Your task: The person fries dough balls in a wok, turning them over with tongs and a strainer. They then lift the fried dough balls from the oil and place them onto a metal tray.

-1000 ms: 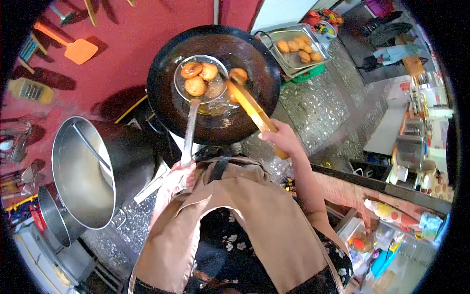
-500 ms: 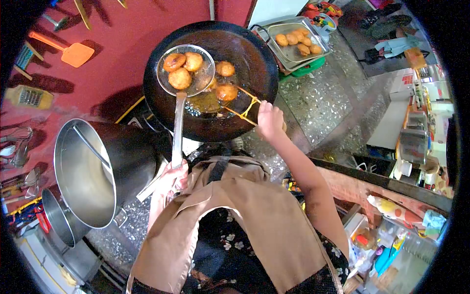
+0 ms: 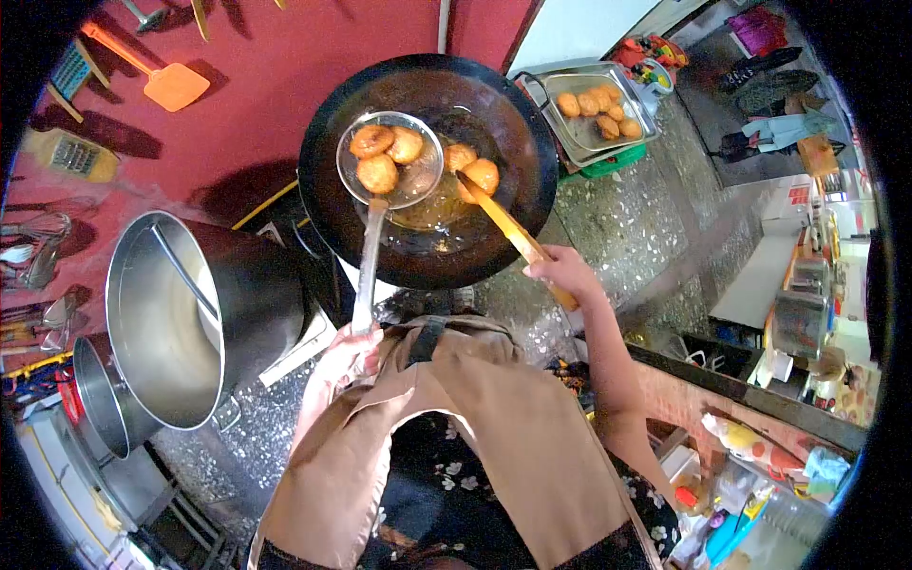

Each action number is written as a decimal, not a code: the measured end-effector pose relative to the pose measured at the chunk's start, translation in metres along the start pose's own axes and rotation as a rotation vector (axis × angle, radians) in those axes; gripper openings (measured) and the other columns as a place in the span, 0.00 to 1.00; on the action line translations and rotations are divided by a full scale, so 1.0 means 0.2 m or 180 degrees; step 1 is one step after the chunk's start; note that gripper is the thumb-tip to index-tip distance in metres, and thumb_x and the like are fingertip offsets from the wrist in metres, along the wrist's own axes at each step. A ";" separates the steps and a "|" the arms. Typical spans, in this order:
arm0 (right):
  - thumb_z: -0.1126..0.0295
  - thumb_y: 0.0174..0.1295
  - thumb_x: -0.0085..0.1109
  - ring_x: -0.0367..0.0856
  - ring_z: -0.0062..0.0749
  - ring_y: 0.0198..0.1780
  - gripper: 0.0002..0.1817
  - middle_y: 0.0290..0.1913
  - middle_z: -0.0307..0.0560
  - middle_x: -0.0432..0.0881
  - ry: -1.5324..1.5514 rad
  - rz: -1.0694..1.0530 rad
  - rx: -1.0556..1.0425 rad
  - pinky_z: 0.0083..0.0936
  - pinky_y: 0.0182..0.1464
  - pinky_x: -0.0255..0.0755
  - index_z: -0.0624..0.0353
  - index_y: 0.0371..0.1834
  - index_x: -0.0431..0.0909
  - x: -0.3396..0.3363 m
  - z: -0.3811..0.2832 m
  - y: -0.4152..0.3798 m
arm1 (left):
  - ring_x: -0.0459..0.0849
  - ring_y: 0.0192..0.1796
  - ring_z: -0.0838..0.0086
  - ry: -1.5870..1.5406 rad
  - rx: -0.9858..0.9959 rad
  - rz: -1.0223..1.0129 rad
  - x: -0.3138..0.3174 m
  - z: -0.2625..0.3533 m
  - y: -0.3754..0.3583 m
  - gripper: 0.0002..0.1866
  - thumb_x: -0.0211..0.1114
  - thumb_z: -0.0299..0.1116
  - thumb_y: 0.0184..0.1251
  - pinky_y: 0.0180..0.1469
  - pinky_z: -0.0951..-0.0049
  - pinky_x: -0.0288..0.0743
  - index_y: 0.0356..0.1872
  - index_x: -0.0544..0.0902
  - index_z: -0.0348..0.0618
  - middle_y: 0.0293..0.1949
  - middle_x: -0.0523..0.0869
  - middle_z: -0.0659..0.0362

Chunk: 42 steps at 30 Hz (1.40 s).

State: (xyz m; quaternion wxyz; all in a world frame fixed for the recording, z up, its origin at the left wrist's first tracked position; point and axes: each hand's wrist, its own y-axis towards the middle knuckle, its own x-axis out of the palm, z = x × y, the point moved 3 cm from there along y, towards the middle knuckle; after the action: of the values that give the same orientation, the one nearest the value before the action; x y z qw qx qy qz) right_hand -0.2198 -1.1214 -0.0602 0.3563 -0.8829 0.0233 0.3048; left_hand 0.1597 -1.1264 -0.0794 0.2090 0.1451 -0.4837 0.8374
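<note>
And here the left hand (image 3: 350, 357) is grasping the skimmer (image 3: 415, 180) low on its long handle, probably sparing the fingers the heat. Its round basket is hanging over the left half of the wok (image 3: 323, 214), cradling three fried rounds (image 3: 378, 174), and anything dripping through should be landing back in the pan. Across to the right hand (image 3: 570, 274): it is closing round the wooden tongs (image 3: 508, 228), well back from the tips, which are meeting one of the browned pieces (image 3: 483, 175) lying just right of the basket. Whether they are pinching it, I can't tell! A second piece is sitting right behind. What looks like oil (image 3: 432, 211) is glistening at the bottom, and the wide, sloping sides are leaving both tools room.

Beyond the wok's right edge a metal tray (image 3: 587, 142) is holding more rounds, waiting within easy reach. A tall pot (image 3: 261, 304) is standing to the left. On the red wall (image 3: 266, 85) an orange spatula (image 3: 178, 87) is hanging, and speckled flooring (image 3: 632, 237) is spreading rightward, while a pale surface (image 3: 752, 280) is running along the far right beside containers.
</note>
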 end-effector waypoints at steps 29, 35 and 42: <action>0.60 0.44 0.64 0.76 0.39 0.49 0.35 0.48 0.48 0.73 -0.3197 0.1079 -0.0075 0.31 0.48 0.71 0.65 0.55 0.64 0.08 -0.24 0.57 | 0.66 0.14 0.83 -0.0775 0.0192 -0.0204 0.02 -0.04 -0.11 0.13 0.66 0.32 0.55 0.12 0.83 0.59 0.37 0.71 0.47 0.17 0.69 0.66; 0.52 0.35 0.68 0.81 0.45 0.44 0.29 0.41 0.56 0.81 -0.1572 0.0647 -0.0101 0.34 0.46 0.74 0.60 0.40 0.79 -0.05 -0.08 0.54 | 0.67 0.16 0.82 -0.0689 0.0040 -0.0200 0.00 -0.09 -0.08 0.12 0.65 0.32 0.56 0.15 0.82 0.61 0.38 0.72 0.46 0.19 0.70 0.66; 0.52 0.35 0.65 0.81 0.47 0.40 0.28 0.36 0.56 0.82 -0.0357 0.0663 -0.0600 0.36 0.43 0.72 0.59 0.39 0.79 -0.12 -0.10 0.26 | 0.68 0.17 0.83 -0.0657 -0.0105 -0.0147 0.01 -0.05 -0.07 0.10 0.64 0.30 0.57 0.16 0.82 0.63 0.37 0.72 0.46 0.19 0.70 0.67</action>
State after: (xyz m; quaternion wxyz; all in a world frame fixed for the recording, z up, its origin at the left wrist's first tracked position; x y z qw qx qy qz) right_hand -0.2424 -1.1775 -0.0684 0.2390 -0.8869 0.0660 0.3899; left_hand 0.1646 -1.1120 -0.0730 0.1796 0.2382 -0.5130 0.8049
